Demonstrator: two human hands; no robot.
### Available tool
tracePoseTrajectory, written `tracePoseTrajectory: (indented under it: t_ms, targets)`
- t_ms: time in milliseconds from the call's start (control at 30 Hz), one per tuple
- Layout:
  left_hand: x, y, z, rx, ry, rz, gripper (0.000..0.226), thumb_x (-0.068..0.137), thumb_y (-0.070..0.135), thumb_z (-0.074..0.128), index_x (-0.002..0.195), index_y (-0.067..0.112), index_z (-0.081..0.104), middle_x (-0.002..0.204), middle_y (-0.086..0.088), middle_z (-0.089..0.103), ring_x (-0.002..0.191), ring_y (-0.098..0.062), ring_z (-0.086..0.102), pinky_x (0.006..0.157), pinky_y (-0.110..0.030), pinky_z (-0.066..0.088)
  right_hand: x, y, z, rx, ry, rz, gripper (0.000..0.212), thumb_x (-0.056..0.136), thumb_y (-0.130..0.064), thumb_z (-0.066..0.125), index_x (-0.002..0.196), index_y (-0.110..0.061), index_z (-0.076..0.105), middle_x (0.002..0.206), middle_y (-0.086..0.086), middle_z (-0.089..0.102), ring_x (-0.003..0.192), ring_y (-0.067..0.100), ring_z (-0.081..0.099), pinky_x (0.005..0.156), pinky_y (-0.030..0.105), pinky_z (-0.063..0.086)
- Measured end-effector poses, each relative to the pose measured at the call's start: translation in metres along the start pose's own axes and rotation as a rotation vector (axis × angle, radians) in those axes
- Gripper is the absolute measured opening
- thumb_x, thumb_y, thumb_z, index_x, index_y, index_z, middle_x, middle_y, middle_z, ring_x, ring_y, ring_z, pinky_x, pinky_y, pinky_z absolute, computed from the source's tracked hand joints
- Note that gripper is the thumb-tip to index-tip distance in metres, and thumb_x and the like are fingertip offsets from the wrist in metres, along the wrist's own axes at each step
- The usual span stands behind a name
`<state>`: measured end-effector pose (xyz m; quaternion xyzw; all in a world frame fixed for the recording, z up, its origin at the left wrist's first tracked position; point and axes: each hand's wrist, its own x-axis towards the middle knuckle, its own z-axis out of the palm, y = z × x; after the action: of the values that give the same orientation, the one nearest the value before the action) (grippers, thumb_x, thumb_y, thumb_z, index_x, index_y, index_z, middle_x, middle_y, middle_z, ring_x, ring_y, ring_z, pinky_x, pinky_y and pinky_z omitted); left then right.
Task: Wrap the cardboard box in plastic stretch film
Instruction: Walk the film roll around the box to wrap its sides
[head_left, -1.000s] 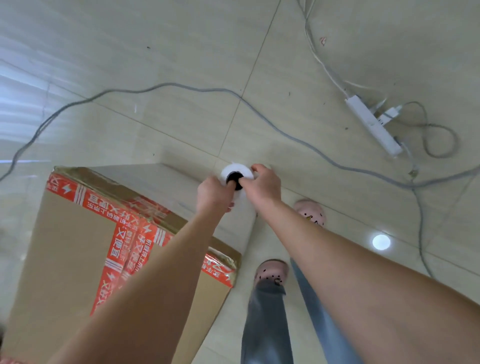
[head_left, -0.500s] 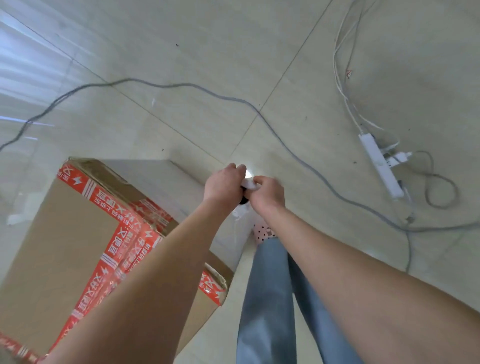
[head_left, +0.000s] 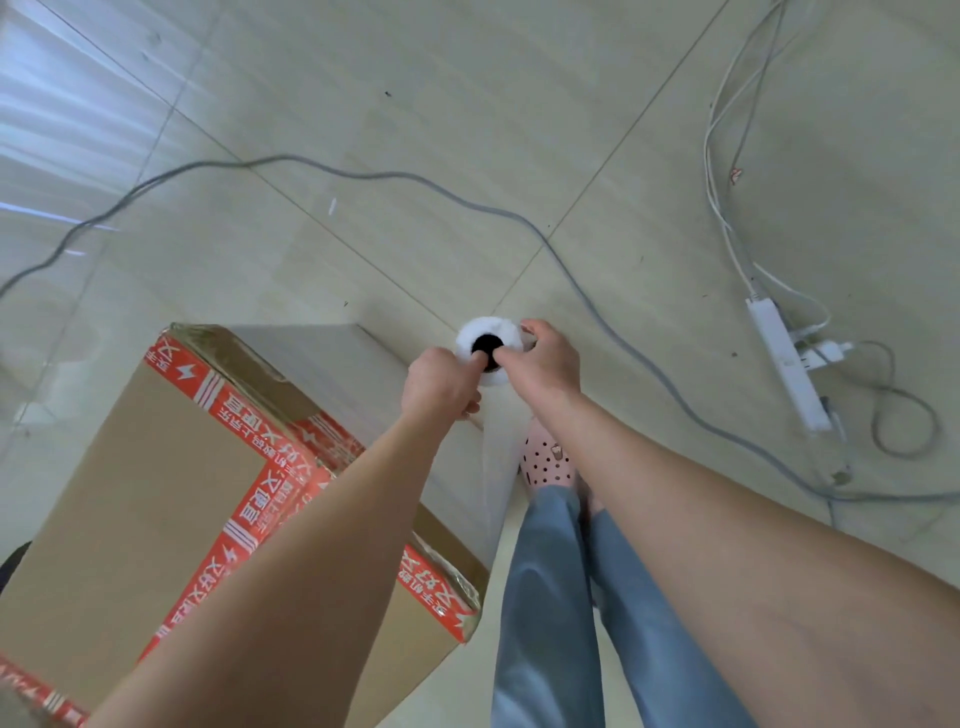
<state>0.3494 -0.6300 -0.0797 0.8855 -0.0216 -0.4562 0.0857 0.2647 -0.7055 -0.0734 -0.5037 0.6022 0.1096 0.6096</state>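
One film roll (head_left: 487, 328) re-emerged; left hand (head_left: 441, 382), right hand (head_left: 546, 364) gripping.

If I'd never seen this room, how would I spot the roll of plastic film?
Find the big cardboard box with red tape at lower left. Just to its right the left hand and right hand meet, gripping the film roll. Seen end-on, it is a white ring around a black hole, unlike the long flat white power strip.

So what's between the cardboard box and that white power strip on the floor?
In the head view: the left hand and right hand gripping the film roll, a pink shoe, and a grey cable.
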Motion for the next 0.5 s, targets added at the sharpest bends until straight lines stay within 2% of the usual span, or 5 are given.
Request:
tracePoseTrajectory:
  t_ms: [67, 133, 200, 333, 500]
  targets:
    - [0.008, 0.006, -0.009, 0.270, 0.026, 0.120, 0.039, 0.084, 0.038, 0.062, 0.104, 0.006, 0.056, 0.088, -0.006, 0.066, 0.079, -0.027, 0.066, 0.067, -0.034, 0.054, 0.003, -0.009, 0.001, -0.071, -0.014, -0.030, 0.040, 0.082, -0.013, 0.061, 0.122, -0.012, 0.058, 0.113, 0.005, 0.063, 0.104, 0.024, 0.059, 0.083, 0.027, 0.045]
    - [0.014, 0.016, -0.016, 0.479, 0.079, 0.344, 0.049, 0.083, 0.029, 0.064, 0.127, 0.018, 0.048, 0.107, -0.004, 0.061, 0.096, -0.027, 0.061, 0.068, -0.032, 0.046, 0.005, -0.012, 0.004, -0.114, -0.020, -0.038, 0.030, 0.079, -0.010, 0.059, 0.109, -0.010, 0.063, 0.098, 0.006, 0.066, 0.091, 0.026, 0.061, 0.078, 0.031, 0.049]
    - [0.018, 0.027, -0.019, 0.593, 0.071, 0.514, 0.051, 0.085, 0.020, 0.057, 0.134, 0.028, 0.047, 0.116, -0.001, 0.058, 0.104, -0.025, 0.059, 0.072, -0.032, 0.047, 0.008, -0.013, 0.008, -0.139, -0.030, -0.045, 0.018, 0.078, -0.011, 0.058, 0.095, -0.011, 0.064, 0.081, 0.002, 0.063, 0.076, 0.025, 0.057, 0.067, 0.031, 0.046]
    - [0.025, 0.038, -0.026, 0.739, 0.094, 0.581, 0.026, 0.082, 0.011, 0.054, 0.108, 0.012, 0.061, 0.104, -0.008, 0.056, 0.092, -0.032, 0.061, 0.063, -0.032, 0.041, 0.013, -0.020, 0.014, -0.183, -0.035, -0.059, 0.004, 0.075, -0.010, 0.057, 0.074, -0.014, 0.055, 0.063, -0.002, 0.050, 0.058, 0.020, 0.044, 0.049, 0.027, 0.032]
    - [0.032, 0.028, -0.038, 0.531, 0.099, 0.403, 0.008, 0.079, 0.010, 0.054, 0.086, 0.010, 0.051, 0.083, -0.007, 0.051, 0.080, -0.031, 0.055, 0.058, -0.031, 0.036, 0.014, -0.035, 0.023, -0.242, -0.035, -0.094, 0.010, 0.072, -0.010, 0.058, 0.072, -0.018, 0.052, 0.064, 0.000, 0.048, 0.063, 0.025, 0.042, 0.048, 0.028, 0.030]
